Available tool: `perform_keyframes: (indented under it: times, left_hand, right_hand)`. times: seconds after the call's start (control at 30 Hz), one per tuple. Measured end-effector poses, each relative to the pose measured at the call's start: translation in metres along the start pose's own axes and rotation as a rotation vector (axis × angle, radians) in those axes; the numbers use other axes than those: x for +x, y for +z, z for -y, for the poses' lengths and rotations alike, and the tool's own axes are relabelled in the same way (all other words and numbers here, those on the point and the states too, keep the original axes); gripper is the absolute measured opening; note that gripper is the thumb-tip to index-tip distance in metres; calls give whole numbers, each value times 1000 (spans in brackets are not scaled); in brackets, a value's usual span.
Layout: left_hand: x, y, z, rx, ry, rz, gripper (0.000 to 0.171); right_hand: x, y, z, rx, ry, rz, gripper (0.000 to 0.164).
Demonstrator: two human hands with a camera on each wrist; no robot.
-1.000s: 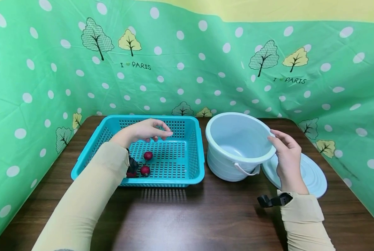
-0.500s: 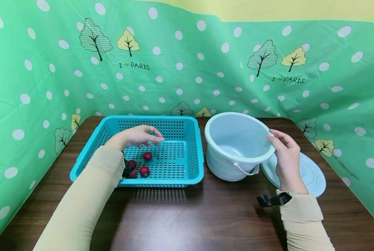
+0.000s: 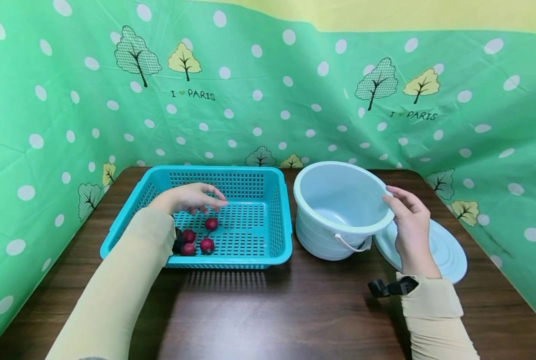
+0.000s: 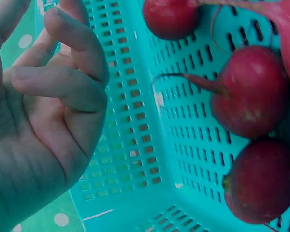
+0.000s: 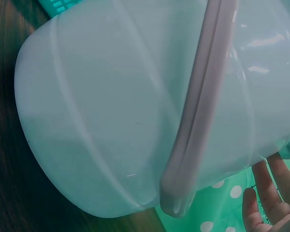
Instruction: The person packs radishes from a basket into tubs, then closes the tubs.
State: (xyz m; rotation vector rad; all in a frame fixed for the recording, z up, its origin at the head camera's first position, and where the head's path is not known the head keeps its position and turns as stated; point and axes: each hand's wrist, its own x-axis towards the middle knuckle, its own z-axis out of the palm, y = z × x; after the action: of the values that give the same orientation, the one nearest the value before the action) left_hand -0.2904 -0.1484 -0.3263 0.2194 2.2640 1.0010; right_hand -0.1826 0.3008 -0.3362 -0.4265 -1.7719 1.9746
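Observation:
My left hand hovers over the turquoise basket, its fingers loosely bent with nothing between them. Below it, toward the near left of the basket floor, lie several red radishes, among them a front radish and a back radish. Close up in the left wrist view, one radish shows a thin root tail. With thumb and fingers, my right hand pinches the right rim of a pale blue bucket. The bucket leans a little toward me, and its inside shows no contents.
A round pale blue lid lies on the dark wooden table, partly behind my right wrist. The bucket's handle hangs down at its front. A green dotted cloth hangs behind and at both sides.
My left hand has moved left and slightly lower over the basket, uncovering more of the radishes by the wrist. The right hand and bucket have stayed put.

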Motion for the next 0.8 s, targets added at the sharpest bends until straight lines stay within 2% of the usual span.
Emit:
perform_keyframes:
  times: [0.33,0.8]
  left_hand:
    - [7,-4,11,14,-20,68,45]
    - [5,-5,16,-9,-108,108,50]
  right_hand:
    - [0,-1,1,-10,15,3,26]
    - [2,-1,0,1,11,-8,25]
